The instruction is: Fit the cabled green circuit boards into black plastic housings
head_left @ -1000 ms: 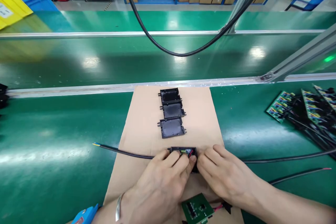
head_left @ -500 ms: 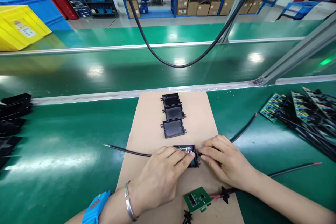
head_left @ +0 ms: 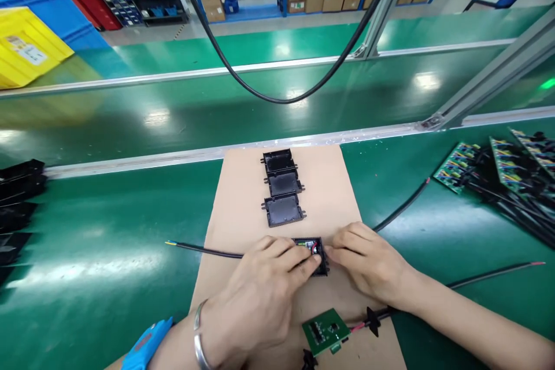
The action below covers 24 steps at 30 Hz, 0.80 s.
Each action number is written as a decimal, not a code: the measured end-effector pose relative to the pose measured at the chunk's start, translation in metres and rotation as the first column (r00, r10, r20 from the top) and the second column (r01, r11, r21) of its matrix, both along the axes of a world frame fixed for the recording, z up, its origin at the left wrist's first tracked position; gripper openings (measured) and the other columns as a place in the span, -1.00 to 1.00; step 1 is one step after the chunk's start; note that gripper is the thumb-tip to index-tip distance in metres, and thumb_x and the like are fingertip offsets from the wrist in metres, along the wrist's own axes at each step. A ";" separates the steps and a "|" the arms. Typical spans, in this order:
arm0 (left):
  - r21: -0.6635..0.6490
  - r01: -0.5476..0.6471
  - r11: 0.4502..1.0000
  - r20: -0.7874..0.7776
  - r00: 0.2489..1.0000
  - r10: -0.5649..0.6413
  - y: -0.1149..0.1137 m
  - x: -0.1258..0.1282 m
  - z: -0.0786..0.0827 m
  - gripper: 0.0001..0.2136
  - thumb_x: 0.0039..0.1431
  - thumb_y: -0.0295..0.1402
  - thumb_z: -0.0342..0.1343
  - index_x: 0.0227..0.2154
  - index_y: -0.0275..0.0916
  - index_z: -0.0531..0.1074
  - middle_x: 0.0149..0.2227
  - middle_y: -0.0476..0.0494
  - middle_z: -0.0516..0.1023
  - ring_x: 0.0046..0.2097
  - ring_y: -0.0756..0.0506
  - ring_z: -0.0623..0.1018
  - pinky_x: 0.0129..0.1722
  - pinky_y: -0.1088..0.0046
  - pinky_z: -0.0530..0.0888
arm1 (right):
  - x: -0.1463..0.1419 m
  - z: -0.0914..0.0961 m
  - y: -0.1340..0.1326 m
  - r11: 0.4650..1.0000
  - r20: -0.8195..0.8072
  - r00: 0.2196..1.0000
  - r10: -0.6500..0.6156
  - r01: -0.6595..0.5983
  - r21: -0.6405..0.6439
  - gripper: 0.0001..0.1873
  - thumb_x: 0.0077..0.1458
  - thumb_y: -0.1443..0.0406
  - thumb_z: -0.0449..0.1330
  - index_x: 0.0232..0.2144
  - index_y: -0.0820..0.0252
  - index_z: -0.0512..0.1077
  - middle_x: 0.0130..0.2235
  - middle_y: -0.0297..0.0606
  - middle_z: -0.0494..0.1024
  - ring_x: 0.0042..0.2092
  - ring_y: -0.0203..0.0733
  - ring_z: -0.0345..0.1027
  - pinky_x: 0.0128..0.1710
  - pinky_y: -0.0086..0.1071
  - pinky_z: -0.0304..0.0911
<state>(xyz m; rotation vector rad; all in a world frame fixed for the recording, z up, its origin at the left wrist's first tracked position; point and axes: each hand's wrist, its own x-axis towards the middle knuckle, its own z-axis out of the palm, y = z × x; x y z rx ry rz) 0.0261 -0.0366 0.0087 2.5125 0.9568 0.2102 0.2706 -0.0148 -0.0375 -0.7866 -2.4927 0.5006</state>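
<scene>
In the head view, the black casing (head_left: pixel 322 269) sits near the middle of the cardboard sheet (head_left: pixel 243 196), lying flat with its open side up and a green board (head_left: pixel 308 244) partly visible inside. The left hand (head_left: pixel 264 289) lies over the casing's left part, fingers bent and close together, 1 fingertip near the right end; whether it grips or only presses cannot be told. The right hand (head_left: pixel 375 260) has its thumb and forefinger drawn together at that end; whether they pinch a cable is hidden. A black cable (head_left: pixel 401 207) emerges beyond the right hand, and another (head_left: pixel 208 251) leads left past the sheet's edge. Farther up, 3 black casings (head_left: pixel 284 183) stand in a column, well inside both side edges. A loose circuit board (head_left: pixel 325 330) lies just below the hands. Green tabletop (head_left: pixel 108 243) stretches from the sheet's left edge to the black parts (head_left: pixel 19 208), and a narrower strip separates its right edge from the wired boards (head_left: pixel 460 167). The yellow bin (head_left: pixel 43 34) bears a white label (head_left: pixel 28 51), its print too small to read.
</scene>
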 end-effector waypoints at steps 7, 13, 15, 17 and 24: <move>-0.020 -0.264 0.964 0.341 0.905 0.255 0.012 -0.020 -0.009 -0.75 0.17 -0.52 0.02 -0.11 -0.20 0.45 -0.12 -0.13 0.47 -0.11 -0.11 0.41 -0.10 0.29 0.40 | -0.002 0.018 -0.004 0.959 -0.089 0.983 -0.163 0.137 -0.249 -0.78 0.20 0.43 0.09 -0.11 0.17 0.41 -0.21 -0.21 0.42 -0.17 -0.15 0.23 -0.16 -0.23 0.21; -0.120 -0.300 0.946 0.341 0.883 0.323 0.009 -0.022 -0.014 -0.71 0.10 -0.60 -0.02 -0.12 -0.20 0.35 -0.12 -0.12 0.42 -0.07 -0.12 0.39 -0.06 0.27 0.39 | -0.020 0.031 -0.003 0.919 0.013 0.967 -0.254 0.245 -0.310 -0.86 0.19 0.37 0.09 -0.18 0.18 0.36 -0.23 -0.21 0.43 -0.15 -0.12 0.24 -0.15 -0.20 0.22; -0.144 -0.326 0.934 0.314 0.880 0.355 0.010 -0.027 -0.008 -0.65 0.00 -0.62 0.00 -0.12 -0.22 0.30 -0.13 -0.13 0.40 -0.07 -0.13 0.38 -0.06 0.24 0.38 | -0.020 0.035 -0.001 0.918 0.060 0.966 -0.251 0.257 -0.303 -0.86 0.18 0.34 0.11 -0.17 0.18 0.34 -0.22 -0.19 0.42 -0.13 -0.08 0.24 -0.13 -0.16 0.22; -0.169 -0.341 0.925 0.226 0.900 0.373 0.012 -0.033 -0.002 -0.62 -0.09 -0.61 0.03 -0.15 -0.21 0.28 -0.15 -0.12 0.37 -0.09 -0.15 0.38 -0.09 0.22 0.38 | -0.012 0.038 0.001 0.924 0.113 0.970 -0.215 0.240 -0.299 -0.83 0.18 0.32 0.11 -0.14 0.17 0.32 -0.17 -0.17 0.42 -0.10 -0.06 0.22 -0.11 -0.14 0.21; -0.161 -0.287 0.944 -0.013 0.957 0.288 0.015 -0.042 0.002 -0.89 0.07 -0.50 0.06 -0.33 -0.20 0.33 -0.25 -0.10 0.38 -0.17 -0.16 0.37 -0.17 0.24 0.36 | 0.037 0.026 0.006 0.952 0.212 0.959 -0.187 0.231 -0.201 -0.77 0.18 0.27 0.12 -0.09 0.13 0.34 -0.06 -0.10 0.37 -0.05 0.01 0.23 -0.07 -0.07 0.21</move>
